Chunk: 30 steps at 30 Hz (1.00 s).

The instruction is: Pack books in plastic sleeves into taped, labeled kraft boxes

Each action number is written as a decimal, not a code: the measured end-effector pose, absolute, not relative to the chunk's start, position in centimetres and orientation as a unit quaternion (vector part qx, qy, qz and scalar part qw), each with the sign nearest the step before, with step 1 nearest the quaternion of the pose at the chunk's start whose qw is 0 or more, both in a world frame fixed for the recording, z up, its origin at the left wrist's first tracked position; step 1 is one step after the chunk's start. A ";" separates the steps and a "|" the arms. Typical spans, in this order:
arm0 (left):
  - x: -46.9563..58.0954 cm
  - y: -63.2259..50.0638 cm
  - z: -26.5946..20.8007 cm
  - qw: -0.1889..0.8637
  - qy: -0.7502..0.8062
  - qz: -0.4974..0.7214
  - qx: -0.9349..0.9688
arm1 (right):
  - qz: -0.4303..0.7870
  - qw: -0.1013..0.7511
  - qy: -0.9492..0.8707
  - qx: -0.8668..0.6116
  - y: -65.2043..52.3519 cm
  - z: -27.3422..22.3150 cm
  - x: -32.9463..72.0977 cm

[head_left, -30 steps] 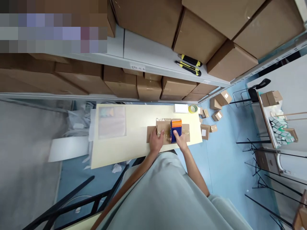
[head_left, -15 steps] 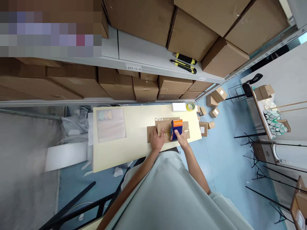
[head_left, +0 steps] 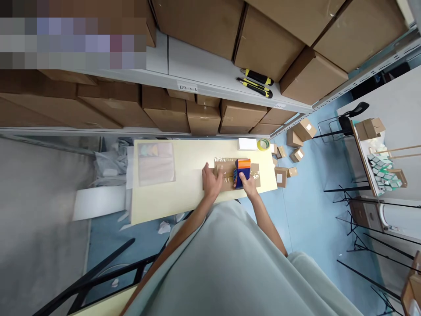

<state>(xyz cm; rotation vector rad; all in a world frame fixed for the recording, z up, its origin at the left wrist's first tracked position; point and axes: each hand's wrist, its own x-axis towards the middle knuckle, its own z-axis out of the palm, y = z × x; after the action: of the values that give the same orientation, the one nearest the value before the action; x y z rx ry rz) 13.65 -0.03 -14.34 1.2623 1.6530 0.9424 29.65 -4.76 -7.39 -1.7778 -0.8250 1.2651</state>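
Note:
A flattish brown cardboard box [head_left: 226,170] with shiny clear tape along its edges lies on the cream tabletop. My left hand [head_left: 211,181] rests at the box's left end, its thumb apart from the fingers and touching the cardboard. In my right hand [head_left: 250,185] is a blue-and-orange tape dispenser [head_left: 243,172], gripped with the thumb on its near face. The dispenser stands over the right half of the box. Its underside, and the right fingers behind it, are hidden.
On the cream table [head_left: 187,197] lie a clear plastic sleeve [head_left: 156,164], a white box [head_left: 247,144] and a yellow tape roll [head_left: 263,144]. A shelf of cartons above holds yellow-black cutters [head_left: 256,83]. Small boxes [head_left: 281,176] sit on the floor to the right.
My left hand has shifted left along the box to its end, and its fingers have spread. The right hand keeps the dispenser over nearly the same spot. The view has shifted slightly.

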 end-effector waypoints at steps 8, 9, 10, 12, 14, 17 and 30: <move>15.0 6.1 -7.0 0.549 0.458 0.320 0.622 | 0.504 0.398 -0.319 -0.697 -4.8 -7.7 29.7; 15.2 6.6 -6.6 0.552 0.450 0.302 0.633 | 0.507 0.402 -0.316 -0.694 -4.8 -7.8 29.7; 15.3 7.0 -6.3 0.553 0.448 0.289 0.641 | 0.510 0.407 -0.313 -0.690 -4.8 -7.9 29.7; 15.3 7.7 -5.5 0.554 0.451 0.268 0.646 | 0.518 0.417 -0.307 -0.681 -4.9 -8.0 29.7; 15.3 8.3 -4.5 0.558 0.456 0.246 0.648 | 0.527 0.422 -0.297 -0.675 -5.0 -8.2 29.6; 15.4 9.0 -3.1 0.567 0.453 0.210 0.655 | 0.537 0.420 -0.283 -0.675 -5.0 -8.4 29.4; 16.6 11.7 -1.6 0.609 0.404 0.114 0.674 | 0.514 0.416 -0.294 -0.690 -5.2 -7.7 29.3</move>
<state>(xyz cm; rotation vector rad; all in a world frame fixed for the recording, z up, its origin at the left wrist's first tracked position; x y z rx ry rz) 16.63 11.65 -1.62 1.5559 0.9328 0.2636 29.27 -5.20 -7.68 -1.7322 -0.7378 1.2913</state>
